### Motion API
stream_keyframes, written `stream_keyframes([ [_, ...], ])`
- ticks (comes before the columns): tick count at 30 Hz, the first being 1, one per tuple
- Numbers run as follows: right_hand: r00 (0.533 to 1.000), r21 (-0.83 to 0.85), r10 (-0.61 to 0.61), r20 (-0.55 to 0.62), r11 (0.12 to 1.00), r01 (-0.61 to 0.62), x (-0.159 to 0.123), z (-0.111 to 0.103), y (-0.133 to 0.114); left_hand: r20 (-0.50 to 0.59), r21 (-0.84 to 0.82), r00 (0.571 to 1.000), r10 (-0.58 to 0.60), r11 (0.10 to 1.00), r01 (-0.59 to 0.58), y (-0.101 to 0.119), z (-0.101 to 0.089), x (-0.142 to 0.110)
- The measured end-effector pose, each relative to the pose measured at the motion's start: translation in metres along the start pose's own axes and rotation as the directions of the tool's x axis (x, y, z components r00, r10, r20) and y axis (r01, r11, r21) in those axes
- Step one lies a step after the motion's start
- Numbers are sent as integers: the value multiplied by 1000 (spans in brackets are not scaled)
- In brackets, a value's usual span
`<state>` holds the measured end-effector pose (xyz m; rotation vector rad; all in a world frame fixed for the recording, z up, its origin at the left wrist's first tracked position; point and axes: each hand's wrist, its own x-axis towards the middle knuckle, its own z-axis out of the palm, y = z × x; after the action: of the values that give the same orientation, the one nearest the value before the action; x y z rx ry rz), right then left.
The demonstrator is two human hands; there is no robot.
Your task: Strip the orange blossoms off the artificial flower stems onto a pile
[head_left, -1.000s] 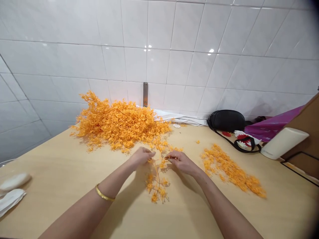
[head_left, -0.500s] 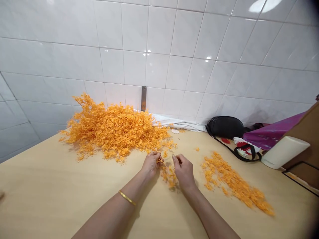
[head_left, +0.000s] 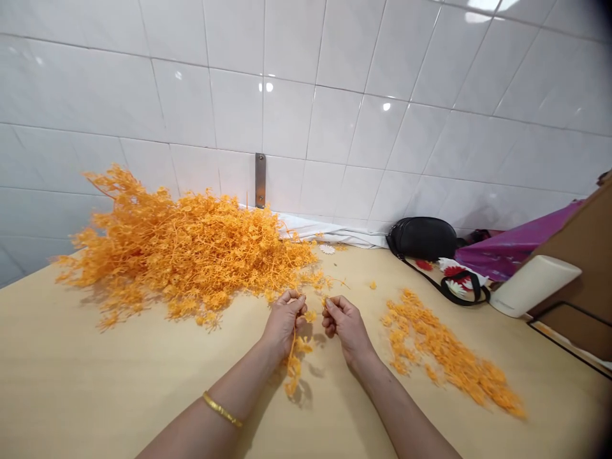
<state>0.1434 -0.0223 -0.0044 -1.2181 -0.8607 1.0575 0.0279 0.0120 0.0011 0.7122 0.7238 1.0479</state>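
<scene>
In the middle of the table, my left hand (head_left: 285,320) is closed, pinching the stem of an orange artificial flower sprig (head_left: 293,366). The sprig hangs below the fingers with several small blossoms on it. Just to the right, my right hand (head_left: 348,326) pinches a small orange blossom (head_left: 324,301) between thumb and forefinger. Whether that blossom is still joined to the stem I cannot tell. A large heap of orange flower sprigs (head_left: 191,248) lies beyond my left hand. Right of my right hand is a long spread of loose orange blossoms (head_left: 447,347).
A black bag (head_left: 424,238) with a strap sits at the back right, near red and white flowers (head_left: 456,279). Beside them lean a cream cylinder (head_left: 535,285) and a brown board (head_left: 576,268). White cloth (head_left: 335,231) lies along the tiled wall.
The sprig, earlier hanging between my hands, now hangs under my left hand. My right hand has gone from loosely curled to pinching a blossom. The view has shifted slightly right.
</scene>
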Motion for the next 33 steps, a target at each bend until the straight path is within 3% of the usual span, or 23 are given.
stream_keyframes([
  [7,988,58,-30,152,998,21,-3,6,-4,9,61,996,94,994,-94,-5,6,-4],
  [13,998,-31,-36,45,999,38,-1,2,1,-27,150,996,88,985,-83,-6,5,-4],
  [21,996,111,22,90,993,-32,-1,0,-4,33,297,988,150,943,-153,-10,8,-9],
  [24,998,209,56,27,976,-61,0,-2,-5,60,375,993,102,920,-117,-8,7,-9],
  [27,997,227,29,-75,974,-11,3,-5,-5,80,426,996,39,902,-70,-6,5,-8],
  [31,972,45,-135,-190,988,146,10,-15,-7,101,363,994,44,928,-78,-5,3,-8],
  [33,927,-6,-182,-326,982,191,14,-26,-13,98,328,994,52,941,-82,-5,3,-8],
])
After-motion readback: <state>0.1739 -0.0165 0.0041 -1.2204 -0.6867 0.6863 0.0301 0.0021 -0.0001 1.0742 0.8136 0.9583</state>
